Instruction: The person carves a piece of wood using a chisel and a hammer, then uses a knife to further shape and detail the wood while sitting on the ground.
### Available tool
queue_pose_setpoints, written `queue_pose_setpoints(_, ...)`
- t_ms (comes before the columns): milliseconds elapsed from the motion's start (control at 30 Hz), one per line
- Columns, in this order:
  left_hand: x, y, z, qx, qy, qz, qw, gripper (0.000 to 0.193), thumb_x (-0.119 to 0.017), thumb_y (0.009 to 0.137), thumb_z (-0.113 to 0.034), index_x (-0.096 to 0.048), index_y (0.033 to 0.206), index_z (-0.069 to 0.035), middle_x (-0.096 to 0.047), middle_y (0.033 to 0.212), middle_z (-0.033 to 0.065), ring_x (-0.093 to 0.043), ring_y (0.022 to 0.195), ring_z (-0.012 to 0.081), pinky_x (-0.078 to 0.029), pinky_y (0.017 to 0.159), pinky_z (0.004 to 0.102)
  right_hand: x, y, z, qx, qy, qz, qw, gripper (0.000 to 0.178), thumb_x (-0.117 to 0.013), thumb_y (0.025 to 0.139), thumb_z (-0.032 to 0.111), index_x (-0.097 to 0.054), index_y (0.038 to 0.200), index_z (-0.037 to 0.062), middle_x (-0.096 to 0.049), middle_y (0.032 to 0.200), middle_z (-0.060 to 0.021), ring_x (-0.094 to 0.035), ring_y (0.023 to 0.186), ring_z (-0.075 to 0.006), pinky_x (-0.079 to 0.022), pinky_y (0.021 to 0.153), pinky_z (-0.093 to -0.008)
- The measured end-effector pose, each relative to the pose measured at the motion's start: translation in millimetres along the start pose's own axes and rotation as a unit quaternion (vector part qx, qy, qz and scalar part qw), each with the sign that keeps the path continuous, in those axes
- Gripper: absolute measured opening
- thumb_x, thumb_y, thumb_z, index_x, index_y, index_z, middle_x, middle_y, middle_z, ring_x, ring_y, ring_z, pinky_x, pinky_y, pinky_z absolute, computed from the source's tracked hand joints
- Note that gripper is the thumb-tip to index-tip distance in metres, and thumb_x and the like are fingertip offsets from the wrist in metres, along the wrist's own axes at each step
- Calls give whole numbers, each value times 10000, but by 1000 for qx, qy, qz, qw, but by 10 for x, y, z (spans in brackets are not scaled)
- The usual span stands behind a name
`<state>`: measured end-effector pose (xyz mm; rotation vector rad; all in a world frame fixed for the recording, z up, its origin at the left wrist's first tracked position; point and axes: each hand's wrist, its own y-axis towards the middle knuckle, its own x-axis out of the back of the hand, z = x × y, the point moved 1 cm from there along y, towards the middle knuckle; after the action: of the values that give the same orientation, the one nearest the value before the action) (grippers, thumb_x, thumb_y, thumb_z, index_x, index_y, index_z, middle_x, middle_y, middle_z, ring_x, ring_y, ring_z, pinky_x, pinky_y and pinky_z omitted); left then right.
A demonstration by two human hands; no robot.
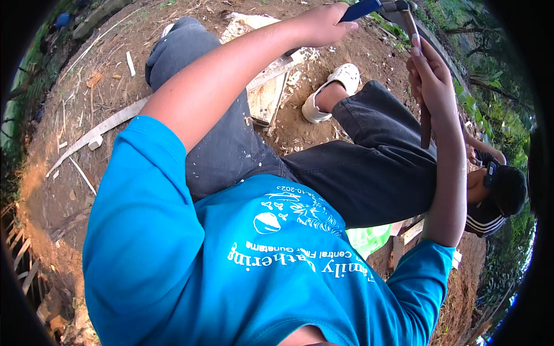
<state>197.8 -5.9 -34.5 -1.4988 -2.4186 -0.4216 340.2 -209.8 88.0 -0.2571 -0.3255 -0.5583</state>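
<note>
My left hand [329,26] is closed round the blue handle of a hammer [362,9] at the upper edge of the view. The hammer's metal head is beside the upper end of a long, narrow brown tool [426,124]; whether they touch I cannot tell. My right hand [431,78] is wrapped round that brown tool, which stands nearly upright with its lower end showing below the fingers. Its exact kind is not clear. Beyond my left forearm lies a pale, chipped wooden board [268,98], partly hidden by my arm and leg.
Wood shavings and strips [109,124] litter the brown soil [138,57]. My white clog [346,78] is planted beside the board. Another person in a dark cap [511,187] is close by on the right. A light green bag [369,239] lies by my leg. Plants border the right side.
</note>
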Motion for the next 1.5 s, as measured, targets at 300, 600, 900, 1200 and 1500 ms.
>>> queue_pose_setpoints(300, -119, 12, 123, -60, 16, -44, 997, 352, -606, 997, -252, -588, 1248, -7, -673, 1148, 279, -641, 1130, 441, -503, 953, 485, 29, 81, -71, -44, -22, 44, 998, 348, -543, 1096, 293, -569, 1364, 73, -469, 755, 62, -394, 546, 4, -333, 453, -184)
queue_pose_setpoints(600, -142, 111, 174, -98, 23, -46, 994, 345, -612, 989, -241, -595, 1220, 16, -667, 1128, 287, -638, 1108, 451, -502, 943, 492, 86, 117, 34, 8, 40, -36, 999, 344, -538, 1097, 289, -575, 1350, 59, -465, 743, 62, -392, 532, 0, -344, 454, -187)
queue_pose_setpoints(900, -243, 148, 189, 15, 108, 7, 994, 442, -625, 1010, -388, -592, 1220, 0, -722, 890, 197, -740, 844, 338, -559, 753, 442, 87, 122, -67, -12, 19, -28, 999, 337, -539, 1098, 278, -556, 1363, 69, -475, 772, 49, -403, 519, 1, -317, 417, -177)
queue_pose_setpoints(1200, -244, 77, 270, 33, 69, 21, 997, 424, -624, 1015, -389, -603, 1202, -9, -714, 861, 165, -725, 796, 305, -555, 732, 431, -33, 89, -100, -51, -23, 18, 998, 323, -516, 1107, 272, -546, 1351, 62, -442, 763, 66, -377, 511, 11, -333, 406, -171)
queue_pose_setpoints(1500, -179, 65, 276, 31, 40, 10, 999, 380, -616, 1001, -329, -597, 1221, -20, -696, 970, 209, -694, 915, 328, -528, 824, 444, -15, 106, -94, -39, -40, 19, 998, 389, -545, 1096, 329, -554, 1421, 116, -469, 747, 69, -398, 520, 11, -327, 422, -170)
